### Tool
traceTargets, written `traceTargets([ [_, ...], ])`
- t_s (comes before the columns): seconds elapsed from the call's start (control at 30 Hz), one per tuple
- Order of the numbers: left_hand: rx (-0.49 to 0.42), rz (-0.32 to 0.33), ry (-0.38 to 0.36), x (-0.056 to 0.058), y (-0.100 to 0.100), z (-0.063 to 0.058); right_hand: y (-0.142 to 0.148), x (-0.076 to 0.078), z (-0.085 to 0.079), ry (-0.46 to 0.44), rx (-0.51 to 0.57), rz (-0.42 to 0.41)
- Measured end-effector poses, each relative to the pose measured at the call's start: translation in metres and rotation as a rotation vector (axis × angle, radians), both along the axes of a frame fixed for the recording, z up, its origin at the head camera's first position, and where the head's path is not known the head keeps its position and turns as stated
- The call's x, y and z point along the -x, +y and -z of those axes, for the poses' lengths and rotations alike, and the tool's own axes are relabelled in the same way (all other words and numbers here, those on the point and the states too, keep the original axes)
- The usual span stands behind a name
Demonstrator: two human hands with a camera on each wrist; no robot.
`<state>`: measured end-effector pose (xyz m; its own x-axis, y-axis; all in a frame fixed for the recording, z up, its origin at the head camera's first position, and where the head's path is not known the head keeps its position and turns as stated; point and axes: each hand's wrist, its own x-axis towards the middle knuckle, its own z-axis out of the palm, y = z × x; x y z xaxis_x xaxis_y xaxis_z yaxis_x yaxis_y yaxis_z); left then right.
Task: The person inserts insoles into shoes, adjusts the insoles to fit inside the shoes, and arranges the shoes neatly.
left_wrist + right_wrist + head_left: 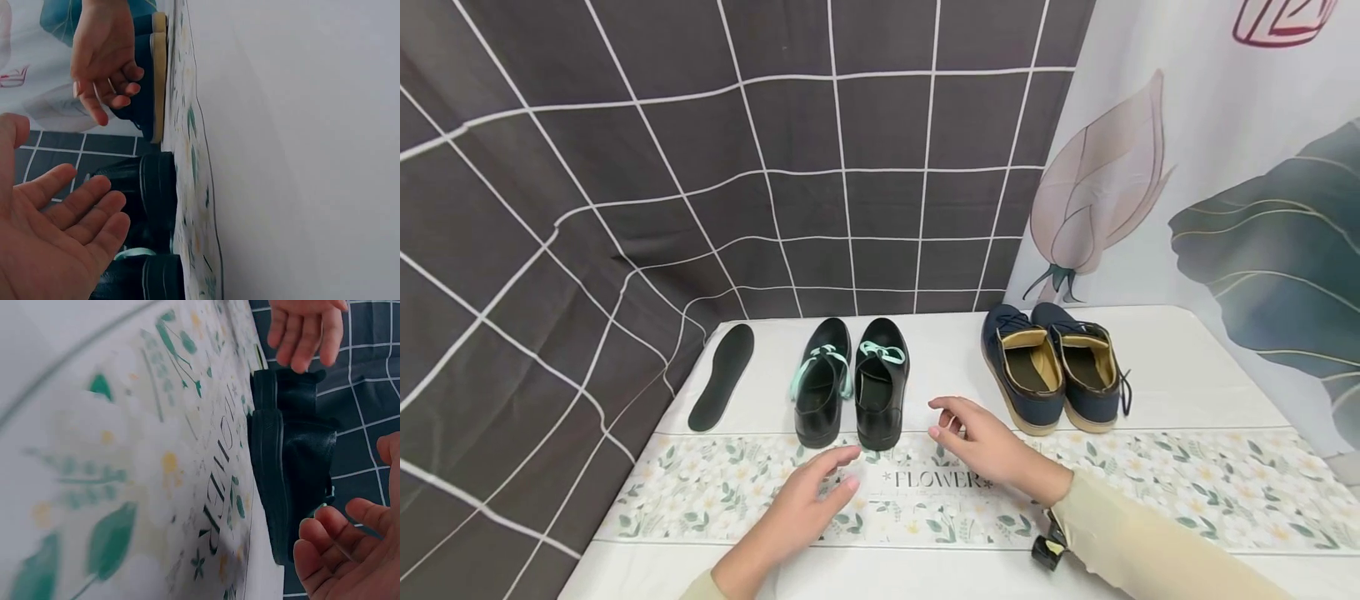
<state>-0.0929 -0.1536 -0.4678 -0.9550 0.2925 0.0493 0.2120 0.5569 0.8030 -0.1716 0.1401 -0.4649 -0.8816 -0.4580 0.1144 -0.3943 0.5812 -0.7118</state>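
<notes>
Two black shoes with mint-green laces, the left one (pixel 818 408) and the right one (pixel 880 408), stand side by side on the table with their heels toward me. My left hand (pixel 805 504) hovers just in front of their heels, its fingers loosely extended and holding nothing. To the right of the pair is my right hand (pixel 977 442), fingers slightly bent, palm turned inward, also holding nothing. In the left wrist view the left palm (pixel 62 237) faces the black heels (pixel 159 187). The right wrist view shows the right hand's fingers (pixel 331 537) near a black shoe (pixel 294 469).
A dark insole (pixel 722 379) lies at the left of the table. Navy shoes with tan soles (pixel 1037 375) stand at the back right. A floral strip (pixel 700 487) lettered FLOWER crosses the white table. Behind hangs a dark grid-patterned cloth (pixel 797 208) and, at right, a flower-printed curtain (pixel 1120 250).
</notes>
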Motion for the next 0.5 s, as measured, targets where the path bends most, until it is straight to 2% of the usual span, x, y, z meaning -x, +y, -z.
traceTargets([
  [0.27,-0.057,0.009,0.034,0.006,0.019,-0.009,0.022,-0.018,-0.004,0.110,-0.030,0.014],
  [0.5,-0.086,0.081,0.108,0.015,0.038,-0.017,0.036,-0.030,-0.012,0.200,-0.018,0.024],
])
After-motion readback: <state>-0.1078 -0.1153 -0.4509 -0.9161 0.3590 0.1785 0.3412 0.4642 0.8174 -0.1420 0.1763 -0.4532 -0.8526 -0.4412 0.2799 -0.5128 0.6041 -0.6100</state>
